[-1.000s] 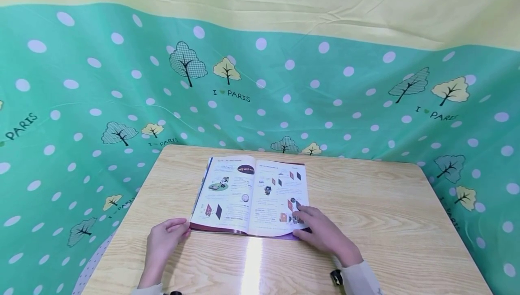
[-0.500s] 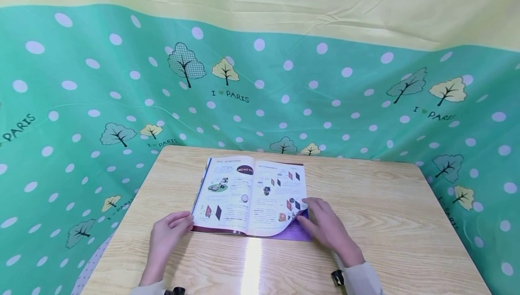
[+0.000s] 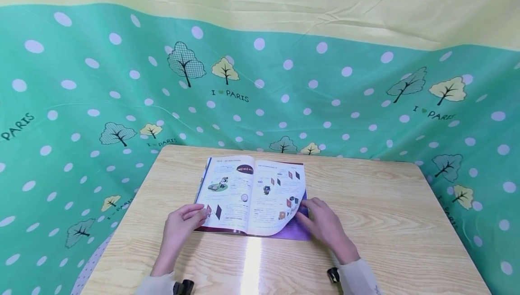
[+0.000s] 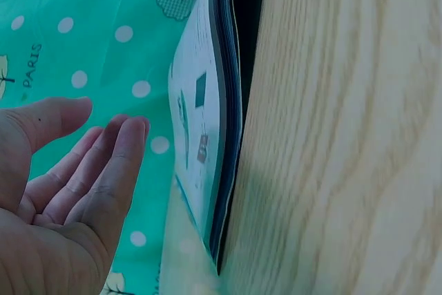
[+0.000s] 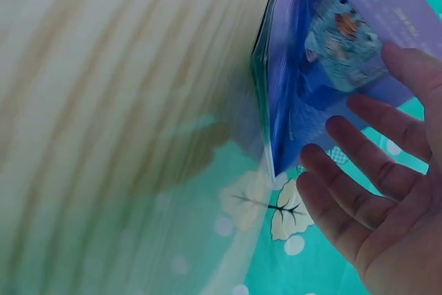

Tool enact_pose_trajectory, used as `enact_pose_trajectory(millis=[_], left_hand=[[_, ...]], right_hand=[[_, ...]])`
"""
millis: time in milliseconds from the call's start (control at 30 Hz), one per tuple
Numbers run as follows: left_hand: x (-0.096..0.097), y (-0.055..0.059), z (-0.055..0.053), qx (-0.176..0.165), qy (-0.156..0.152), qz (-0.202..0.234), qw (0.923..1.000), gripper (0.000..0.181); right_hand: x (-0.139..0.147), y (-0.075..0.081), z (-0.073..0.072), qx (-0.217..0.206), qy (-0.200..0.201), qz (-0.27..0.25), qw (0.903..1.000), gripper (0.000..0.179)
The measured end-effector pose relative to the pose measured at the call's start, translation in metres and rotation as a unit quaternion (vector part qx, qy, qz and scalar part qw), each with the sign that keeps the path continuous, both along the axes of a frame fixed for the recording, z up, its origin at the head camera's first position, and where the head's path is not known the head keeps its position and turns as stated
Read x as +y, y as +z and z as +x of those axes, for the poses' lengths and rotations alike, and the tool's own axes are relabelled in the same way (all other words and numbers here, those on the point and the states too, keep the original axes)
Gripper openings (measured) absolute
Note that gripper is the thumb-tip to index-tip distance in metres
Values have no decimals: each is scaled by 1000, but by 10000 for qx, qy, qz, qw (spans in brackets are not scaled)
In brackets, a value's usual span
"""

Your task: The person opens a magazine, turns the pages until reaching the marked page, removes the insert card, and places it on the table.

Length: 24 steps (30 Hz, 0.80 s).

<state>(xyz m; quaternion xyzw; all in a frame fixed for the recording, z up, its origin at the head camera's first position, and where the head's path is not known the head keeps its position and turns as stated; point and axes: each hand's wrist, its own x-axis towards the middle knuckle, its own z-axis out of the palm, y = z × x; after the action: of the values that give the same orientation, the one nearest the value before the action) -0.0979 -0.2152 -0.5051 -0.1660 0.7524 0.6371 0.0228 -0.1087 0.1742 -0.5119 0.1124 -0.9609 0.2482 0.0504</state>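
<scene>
An open book [image 3: 270, 195] with printed pages and small pictures lies on the wooden table. Its right-hand page curls up at the lower corner, showing a purple page [image 3: 298, 231] beneath. My right hand [image 3: 325, 222] is at that corner; in the right wrist view its fingers [image 5: 369, 164] are spread and loosely bent, and the thumb tip overlaps the purple page with a blue picture [image 5: 345, 32]. Whether the thumb touches the paper cannot be told. My left hand [image 3: 181, 227] hovers over the left page's lower corner. Its fingers [image 4: 114, 170] are extended, apart from the book in the left wrist view.
The wooden table [image 3: 365, 204] extends right of the book and in front of it, with a bright light reflection near the front. A green dotted cloth [image 3: 325, 91] with printed trees hangs behind the table and at its sides.
The right page's lower corner has risen and curled leftward, baring more purple. My right hand has shifted slightly right. My left hand has left the book's edge and moved right, over the left page.
</scene>
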Motion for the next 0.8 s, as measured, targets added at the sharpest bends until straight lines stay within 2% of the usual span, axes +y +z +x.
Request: enact_pose_trajectory(millis=[267,500,633,800], left_hand=[[21,3,-8,185,-381,156,9990,31],[39,7,-13,371,-645,511,9959,33],[50,7,-17,479,-818,901,9914,34],[63,8,-19,556,-1062,1128,9864,38]], right_hand=[[-14,4,-5,289,458,-120,9985,48],[-26,4,-9,152,743,-40,9971,56],[-32,4,-11,40,974,-19,9952,59],[-38,4,-13,28,1132,-72,9935,62]])
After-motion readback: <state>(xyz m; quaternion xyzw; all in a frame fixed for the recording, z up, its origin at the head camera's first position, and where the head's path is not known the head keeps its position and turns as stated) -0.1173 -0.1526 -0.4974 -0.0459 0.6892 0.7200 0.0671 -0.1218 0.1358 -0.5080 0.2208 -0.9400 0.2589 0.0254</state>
